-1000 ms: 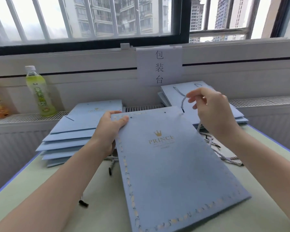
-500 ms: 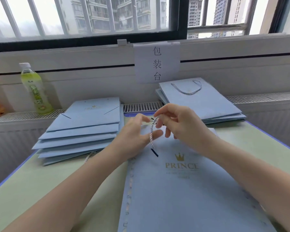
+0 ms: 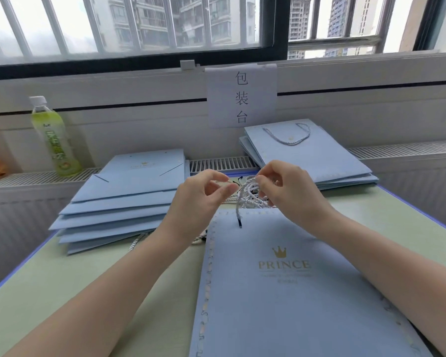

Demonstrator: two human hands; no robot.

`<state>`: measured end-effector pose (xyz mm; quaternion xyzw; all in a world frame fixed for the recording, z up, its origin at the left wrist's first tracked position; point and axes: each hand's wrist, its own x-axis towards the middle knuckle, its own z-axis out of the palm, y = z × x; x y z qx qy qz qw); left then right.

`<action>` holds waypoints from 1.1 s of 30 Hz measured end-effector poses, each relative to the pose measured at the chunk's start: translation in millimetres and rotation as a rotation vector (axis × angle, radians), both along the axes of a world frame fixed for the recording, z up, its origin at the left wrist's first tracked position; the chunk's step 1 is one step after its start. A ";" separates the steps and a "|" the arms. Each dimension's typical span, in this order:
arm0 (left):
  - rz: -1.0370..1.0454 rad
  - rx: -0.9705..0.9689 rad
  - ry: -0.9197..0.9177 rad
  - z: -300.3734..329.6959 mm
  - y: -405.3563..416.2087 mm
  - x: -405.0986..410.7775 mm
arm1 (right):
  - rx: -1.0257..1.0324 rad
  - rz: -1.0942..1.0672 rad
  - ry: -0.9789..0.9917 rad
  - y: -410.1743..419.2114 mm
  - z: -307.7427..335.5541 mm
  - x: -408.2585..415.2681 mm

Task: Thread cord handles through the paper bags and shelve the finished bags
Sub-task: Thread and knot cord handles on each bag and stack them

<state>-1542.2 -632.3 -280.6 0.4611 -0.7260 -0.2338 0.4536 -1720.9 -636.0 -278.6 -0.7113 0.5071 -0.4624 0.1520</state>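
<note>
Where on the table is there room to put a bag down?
The green table is bare between the left bag stack and the front bag. Crowded spot: the hands and cords.

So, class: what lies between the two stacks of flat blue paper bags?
In the head view, a white slatted vent, and nearer, both hands holding twisted white cords.

Packing station (sign (image 3: 242, 99), stacked bags (image 3: 124, 199))

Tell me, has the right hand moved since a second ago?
Yes. The right hand was up by the right-hand bag stack, holding one cord end; it has come down and leftward, and now holds a cord bundle above the PRINCE bag's top edge.
</note>
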 end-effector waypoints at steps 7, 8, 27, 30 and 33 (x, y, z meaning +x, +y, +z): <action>-0.149 0.022 -0.160 -9.4 0.4 -6.7 | -0.057 0.048 -0.181 2.9 3.8 7.3; -0.153 0.020 -0.108 -8.7 -0.7 -5.9 | -0.061 0.015 -0.205 0.6 4.3 4.1; -0.293 0.332 0.157 -3.7 10.6 -12.3 | -0.146 0.164 0.325 5.6 -13.0 12.3; -0.241 0.289 0.154 -4.8 12.7 -15.8 | -0.158 0.118 0.320 3.4 -13.2 10.1; -0.122 0.217 0.135 -6.9 9.3 -12.0 | -0.234 0.068 0.352 1.1 -16.5 8.3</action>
